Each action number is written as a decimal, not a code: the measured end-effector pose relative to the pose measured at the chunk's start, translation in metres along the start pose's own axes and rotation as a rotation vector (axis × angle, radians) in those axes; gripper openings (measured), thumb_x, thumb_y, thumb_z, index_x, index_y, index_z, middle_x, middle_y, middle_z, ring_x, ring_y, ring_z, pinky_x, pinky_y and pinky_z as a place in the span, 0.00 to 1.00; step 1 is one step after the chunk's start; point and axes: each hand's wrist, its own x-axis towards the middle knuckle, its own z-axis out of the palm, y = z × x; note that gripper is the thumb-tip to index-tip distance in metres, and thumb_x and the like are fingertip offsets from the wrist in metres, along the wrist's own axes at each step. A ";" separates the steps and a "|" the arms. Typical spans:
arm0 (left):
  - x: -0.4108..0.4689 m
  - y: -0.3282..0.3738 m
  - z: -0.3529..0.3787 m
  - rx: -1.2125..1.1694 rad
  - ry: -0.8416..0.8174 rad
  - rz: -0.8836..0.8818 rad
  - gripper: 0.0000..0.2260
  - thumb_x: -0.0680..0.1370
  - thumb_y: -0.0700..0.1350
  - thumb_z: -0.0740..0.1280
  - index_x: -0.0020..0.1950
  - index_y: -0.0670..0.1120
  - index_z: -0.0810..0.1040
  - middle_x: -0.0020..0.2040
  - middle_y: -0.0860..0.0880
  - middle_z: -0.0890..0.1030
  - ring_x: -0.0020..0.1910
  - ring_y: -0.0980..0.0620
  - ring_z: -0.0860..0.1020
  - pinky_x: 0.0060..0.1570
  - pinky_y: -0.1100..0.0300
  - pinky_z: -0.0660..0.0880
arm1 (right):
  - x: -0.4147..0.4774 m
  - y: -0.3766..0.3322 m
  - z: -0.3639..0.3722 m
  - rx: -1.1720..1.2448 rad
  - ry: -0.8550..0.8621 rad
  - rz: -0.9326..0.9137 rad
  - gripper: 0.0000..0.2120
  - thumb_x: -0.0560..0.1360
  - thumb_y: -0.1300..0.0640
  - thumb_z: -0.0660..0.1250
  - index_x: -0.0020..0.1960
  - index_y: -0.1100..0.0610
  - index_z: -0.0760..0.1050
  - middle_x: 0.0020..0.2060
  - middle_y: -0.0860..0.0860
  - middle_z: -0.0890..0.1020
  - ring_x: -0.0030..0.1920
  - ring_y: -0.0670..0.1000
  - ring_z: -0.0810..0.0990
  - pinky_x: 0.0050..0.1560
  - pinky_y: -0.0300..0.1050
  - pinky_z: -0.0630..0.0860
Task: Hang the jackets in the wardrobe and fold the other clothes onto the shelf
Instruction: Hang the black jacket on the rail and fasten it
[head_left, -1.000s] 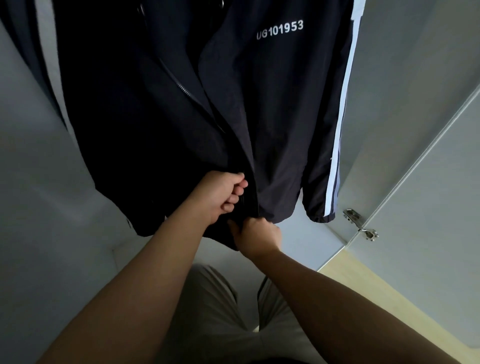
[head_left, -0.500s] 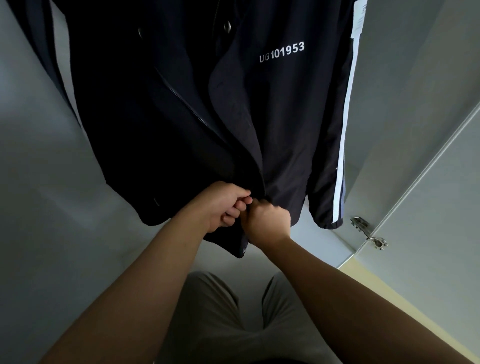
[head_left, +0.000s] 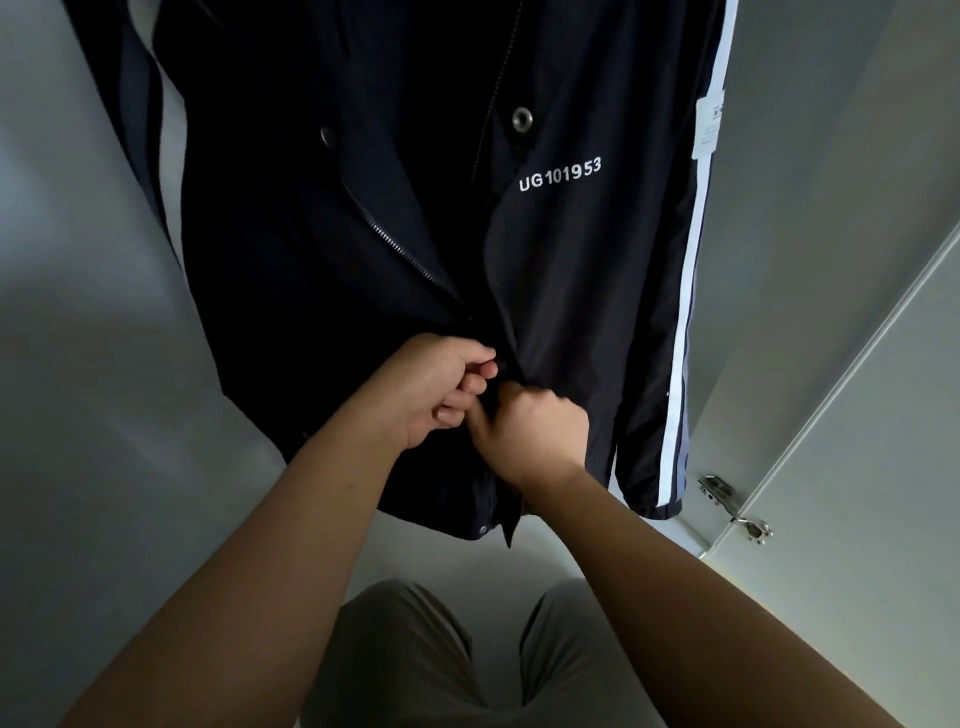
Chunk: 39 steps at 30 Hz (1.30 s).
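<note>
Dark navy jacket hangs inside the wardrobe, front open, white "UG101953" print on chest, white stripe down the sleeve. Left hand curled, pinching the left front edge near the zipper. Right hand curled tight on the right front edge, touching the left. Door hinge at lower right; grey trousers below.

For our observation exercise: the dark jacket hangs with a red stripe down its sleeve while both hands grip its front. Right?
The stripe is white, not red, as the head view shows. The dark jacket hangs; the left hand and right hand grip its front.
</note>
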 end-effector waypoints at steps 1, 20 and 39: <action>-0.001 0.001 0.000 0.012 -0.008 0.002 0.14 0.82 0.45 0.62 0.37 0.45 0.73 0.25 0.54 0.68 0.19 0.59 0.60 0.19 0.65 0.54 | 0.003 0.000 -0.002 0.022 0.023 -0.017 0.25 0.76 0.39 0.58 0.28 0.54 0.71 0.21 0.51 0.74 0.18 0.58 0.72 0.25 0.38 0.62; -0.039 0.069 -0.014 -0.058 0.028 0.225 0.15 0.84 0.45 0.60 0.37 0.45 0.71 0.25 0.54 0.66 0.19 0.60 0.58 0.20 0.65 0.52 | 0.053 -0.037 -0.045 0.098 0.044 -0.101 0.14 0.77 0.52 0.68 0.36 0.58 0.74 0.27 0.54 0.78 0.22 0.60 0.75 0.25 0.42 0.62; -0.083 0.157 -0.028 -0.239 0.089 0.518 0.14 0.82 0.46 0.61 0.37 0.46 0.72 0.26 0.55 0.65 0.20 0.59 0.58 0.22 0.64 0.51 | 0.102 -0.067 -0.086 0.009 0.128 -0.165 0.18 0.82 0.47 0.62 0.38 0.58 0.76 0.31 0.56 0.82 0.29 0.64 0.81 0.29 0.45 0.63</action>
